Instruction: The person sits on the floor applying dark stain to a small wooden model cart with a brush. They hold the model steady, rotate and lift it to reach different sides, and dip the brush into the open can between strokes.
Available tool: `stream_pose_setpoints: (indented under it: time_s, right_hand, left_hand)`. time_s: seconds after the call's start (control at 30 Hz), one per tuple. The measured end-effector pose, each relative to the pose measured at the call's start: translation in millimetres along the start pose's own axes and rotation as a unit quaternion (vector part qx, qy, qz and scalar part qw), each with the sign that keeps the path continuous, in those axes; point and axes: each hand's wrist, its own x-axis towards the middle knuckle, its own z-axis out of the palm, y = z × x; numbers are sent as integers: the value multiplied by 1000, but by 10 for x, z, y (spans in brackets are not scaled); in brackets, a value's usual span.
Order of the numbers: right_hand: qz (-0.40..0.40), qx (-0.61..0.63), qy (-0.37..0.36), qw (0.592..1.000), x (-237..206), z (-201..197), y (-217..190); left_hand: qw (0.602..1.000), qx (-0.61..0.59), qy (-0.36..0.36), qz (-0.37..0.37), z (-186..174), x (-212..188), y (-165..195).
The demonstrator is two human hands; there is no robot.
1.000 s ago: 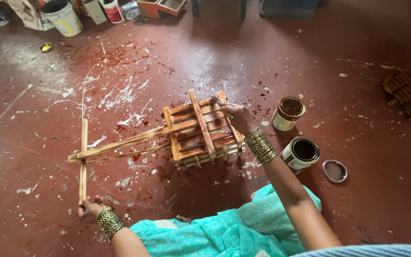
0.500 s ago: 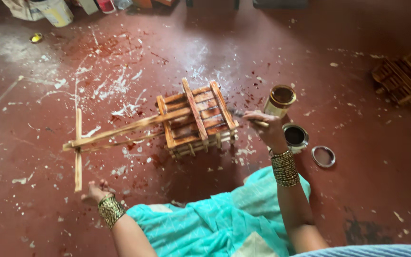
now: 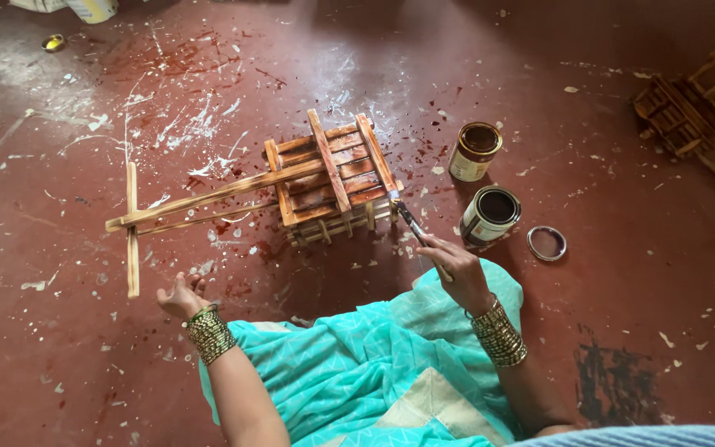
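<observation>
Right hand [image 3: 455,269] drawn back — brush [image 3: 412,222] at cart [image 3: 328,178] corner, left hand [image 3: 180,295] floored

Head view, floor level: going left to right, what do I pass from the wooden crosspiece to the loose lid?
Crosspiece of the wooden frame → left hand → slatted wooden crate → brush held in the right hand → open tin of dark stain → loose round lid.

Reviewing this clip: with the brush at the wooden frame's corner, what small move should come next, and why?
Probably a short stroke along the near corner of the wooden frame. The right hand holds the brush with its bristles at that corner, and the open tins stand beside it; the left hand rests on the floor.
</observation>
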Motion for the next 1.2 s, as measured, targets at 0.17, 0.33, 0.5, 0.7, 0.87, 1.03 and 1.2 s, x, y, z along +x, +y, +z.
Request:
stream_pose_setpoints:
  time_s: [0.17, 0.33, 0.5, 0.7, 0.87, 1.03, 1.2]
  right_hand:
    - [33, 23, 55, 998, -69, 61, 6]
    - [211, 228, 135, 941, -115, 329, 292]
    - [258, 309, 155, 902, -188, 539, 468]
    - [126, 212, 165, 955, -128, 544, 207]
    - [50, 96, 101, 989, 205, 582, 148]
    - [-2, 42, 32, 999, 426, 653, 231]
    - [3, 21, -24, 999, 241, 496, 54]
  left_hand:
    - [1000, 2, -23, 6, 6, -54, 14]
    - [1000, 1, -19, 2, -13, -72, 28]
    - [1000, 6, -21, -4, 13, -77, 22]
    - [1000, 6, -10, -8, 23, -76, 30]
    - [1000, 15, -20, -1, 23, -88, 26]
    - [1000, 7, -26, -6, 13, -90, 42]
    - [1000, 12, -26, -2, 35, -83, 14]
